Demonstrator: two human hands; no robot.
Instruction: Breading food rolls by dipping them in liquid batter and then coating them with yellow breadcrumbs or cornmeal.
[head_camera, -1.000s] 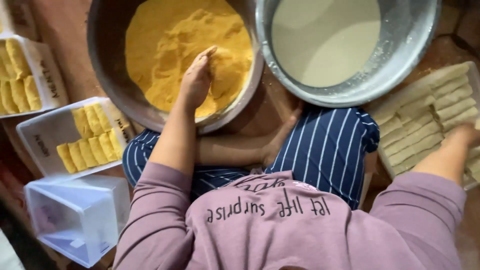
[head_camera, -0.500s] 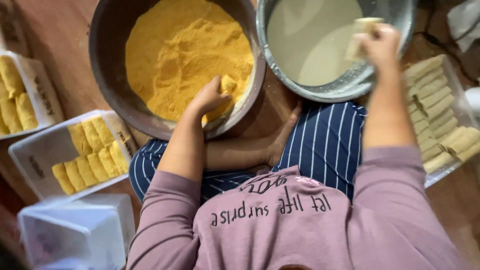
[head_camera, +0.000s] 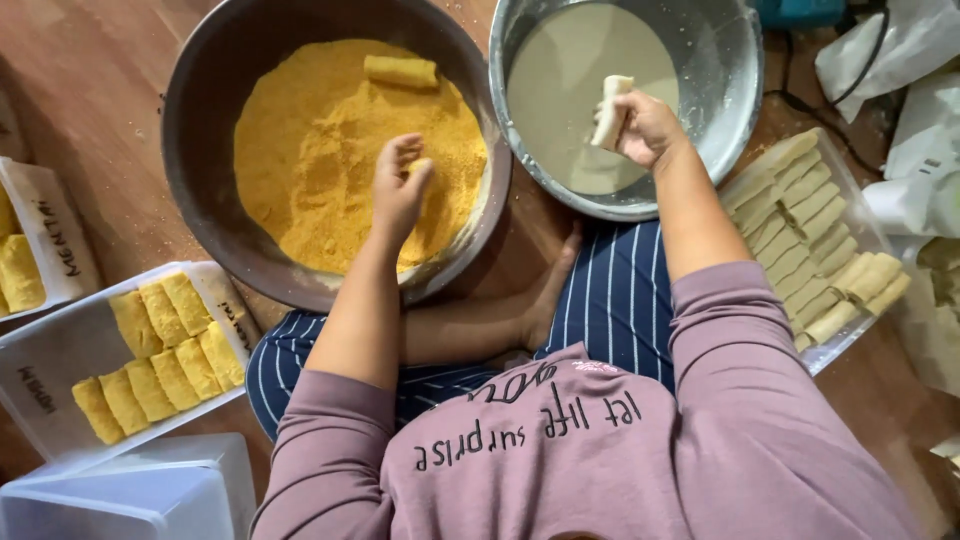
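A dark metal bowl (head_camera: 200, 120) holds orange-yellow crumbs. My left hand (head_camera: 398, 190) rests on the crumbs near the bowl's right side, fingers curled around a crumb-covered piece that is mostly hidden. One coated roll (head_camera: 400, 71) lies on the crumbs at the far side. To the right, a steel bowl (head_camera: 720, 90) holds pale batter. Above it, my right hand (head_camera: 652, 128) pinches a pale uncoated roll (head_camera: 609, 112), held upright over the batter.
A clear tray (head_camera: 848, 185) of pale rolls sits at the right. Two white trays (head_camera: 60, 350) with crumb-coated pieces lie at the left, and a plastic container (head_camera: 120, 490) sits at bottom left. White bags (head_camera: 900, 60) are at top right. Striped-trousered legs are folded below the bowls.
My right hand lifted a pale roll from the right tray and carried it over the batter bowl. My left hand shifted within the crumbs, and a coated roll now lies at the far side.
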